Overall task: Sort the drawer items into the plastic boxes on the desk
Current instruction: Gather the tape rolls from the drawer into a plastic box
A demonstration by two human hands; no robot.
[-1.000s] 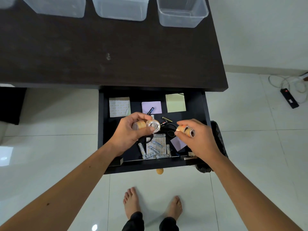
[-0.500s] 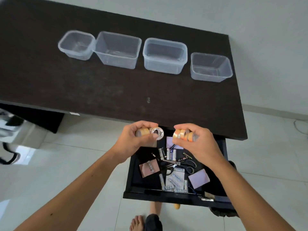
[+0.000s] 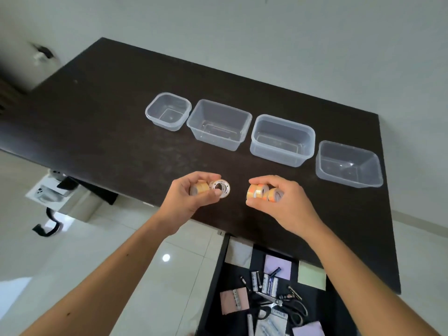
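My left hand [image 3: 188, 202] grips two small tape rolls [image 3: 210, 187], one amber and one with a white core facing me. My right hand [image 3: 286, 204] pinches three amber tape rolls [image 3: 263, 191]. Both hands hover over the front part of the dark desk [image 3: 121, 132]. Behind them stands a row of clear plastic boxes with nothing in them: a small square one [image 3: 168, 111], then a box [image 3: 219, 124], another box [image 3: 282, 140] and the rightmost box [image 3: 349, 163]. The open drawer [image 3: 271, 294] is below, holding batteries, scissors, sticky notes and paper pads.
A white wall runs behind the desk. Pale glossy floor tiles [image 3: 72, 263] lie to the left, with a white object and a black strap [image 3: 48, 226] near the desk's left end. The drawer's left wall [image 3: 213, 282] sticks out under the desk edge.
Both hands have risen from the drawer to above the desk front, still holding the tape rolls. The view has tilted up, bringing all the boxes into sight.
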